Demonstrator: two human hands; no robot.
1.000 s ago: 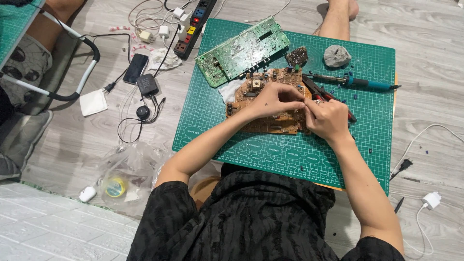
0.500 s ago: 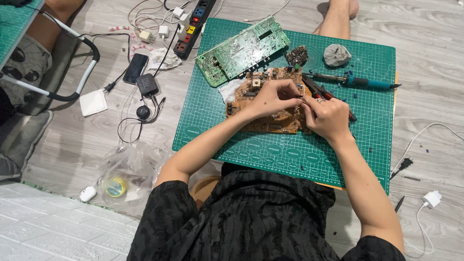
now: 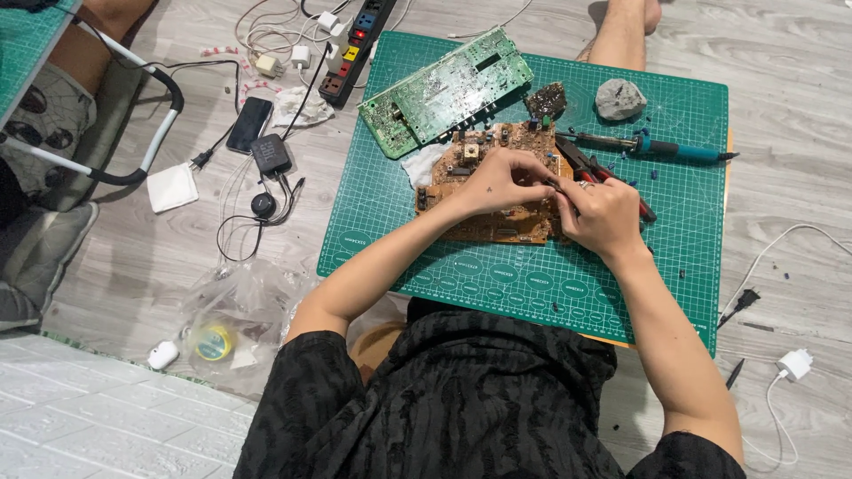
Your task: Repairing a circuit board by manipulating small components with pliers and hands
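Note:
A brown circuit board [image 3: 484, 226] lies on a green cutting mat [image 3: 550, 275] on the floor. My left hand [image 3: 501, 182] rests on the board, fingers curled and pinching at a spot near its right side. My right hand [image 3: 603, 217] meets it there, fingers closed around a small thin tool or part that I cannot make out. A larger green circuit board [image 3: 448, 89] lies tilted at the mat's far left corner. A soldering iron with a blue handle [image 3: 657, 148] lies on the mat beyond my right hand, and red-handled pliers [image 3: 612, 182] poke out beside it.
A grey lump [image 3: 619, 98] and a dark clump [image 3: 546, 99] sit on the mat's far edge. A power strip [image 3: 355, 44], phone [image 3: 248, 124], cables and adapters clutter the floor at left. A plastic bag with a solder reel [image 3: 217, 341] lies near my left elbow. Another person's leg [image 3: 621, 31] is beyond the mat.

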